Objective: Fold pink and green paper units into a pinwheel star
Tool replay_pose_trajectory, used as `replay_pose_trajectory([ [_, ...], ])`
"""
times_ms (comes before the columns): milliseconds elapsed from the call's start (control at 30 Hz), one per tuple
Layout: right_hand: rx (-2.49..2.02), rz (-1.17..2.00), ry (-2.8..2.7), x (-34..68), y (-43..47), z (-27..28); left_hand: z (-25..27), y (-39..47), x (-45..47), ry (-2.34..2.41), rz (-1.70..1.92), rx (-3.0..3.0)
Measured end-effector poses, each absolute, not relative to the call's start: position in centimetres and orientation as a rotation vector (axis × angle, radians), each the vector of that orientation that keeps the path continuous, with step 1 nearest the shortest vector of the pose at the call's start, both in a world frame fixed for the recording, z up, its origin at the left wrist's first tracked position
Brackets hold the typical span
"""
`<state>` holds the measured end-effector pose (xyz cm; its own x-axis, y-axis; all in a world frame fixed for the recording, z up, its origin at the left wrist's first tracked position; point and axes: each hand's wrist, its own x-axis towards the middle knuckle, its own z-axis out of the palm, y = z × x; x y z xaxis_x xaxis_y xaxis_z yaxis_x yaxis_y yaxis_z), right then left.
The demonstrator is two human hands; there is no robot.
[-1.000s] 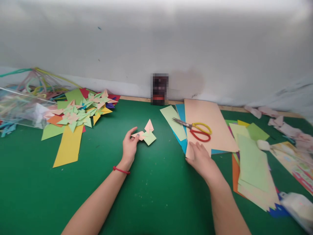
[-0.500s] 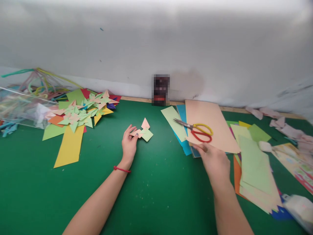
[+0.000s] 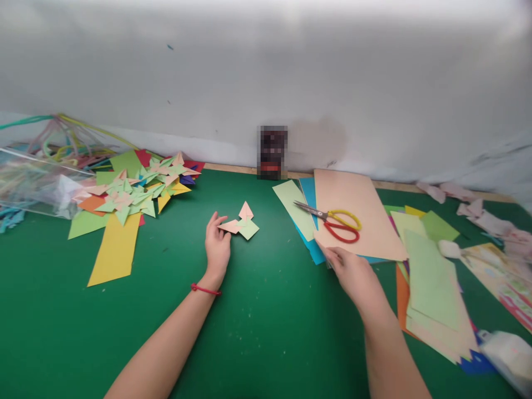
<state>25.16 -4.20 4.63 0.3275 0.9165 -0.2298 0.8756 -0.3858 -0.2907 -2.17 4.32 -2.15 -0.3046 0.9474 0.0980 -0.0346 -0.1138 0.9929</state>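
Note:
A small folded paper piece (image 3: 248, 229) in pale green and peach lies on the green table. My left hand (image 3: 217, 246), with a red cord at its wrist, rests at the piece's left peach point, fingers apart and not closed on it. On the right, my right hand (image 3: 351, 277) pinches the near left corner of a stack of paper sheets, a large peach sheet (image 3: 357, 194) on top. Scissors (image 3: 322, 215) with one yellow and one red handle lie on that stack. A pale green strip (image 3: 293, 205) and blue paper (image 3: 308, 191) stick out at its left.
Folded paper pieces (image 3: 137, 191) pile up at the left over coloured paper, including a yellow strip (image 3: 114, 249). A clear plastic container (image 3: 41, 183) with coloured strands stands beyond. More cut paper (image 3: 432, 277) lies at the right. A dark pixelated object (image 3: 272, 152) stands against the wall.
My left thumb has come off the folded piece, and its fingers have loosened. The right hand has shifted slightly left and down, still at the corner of the sheets.

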Motion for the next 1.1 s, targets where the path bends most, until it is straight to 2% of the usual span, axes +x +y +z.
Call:
replay_pose_trajectory([
  [367, -2.501, 0.010, -1.434, 25.1, -4.2, 6.4, -1.9, 3.8, -2.6, 1.633, 1.510, 1.359],
  [867, -2.396, -0.097, -1.233, 25.1, -4.1, 6.3, -1.3, 3.6, -2.5, 1.669, 1.536, 1.417],
  [933, -2.262, -0.001, -1.218, 24.9, -4.4, 7.1, -0.6, 3.1, -2.2, 1.662, 1.575, 1.503],
  [1100, -1.822, 0.603, -1.209, 24.5, -4.4, 7.2, 0.0, 1.5, -0.6, 1.306, 1.608, 1.579],
])
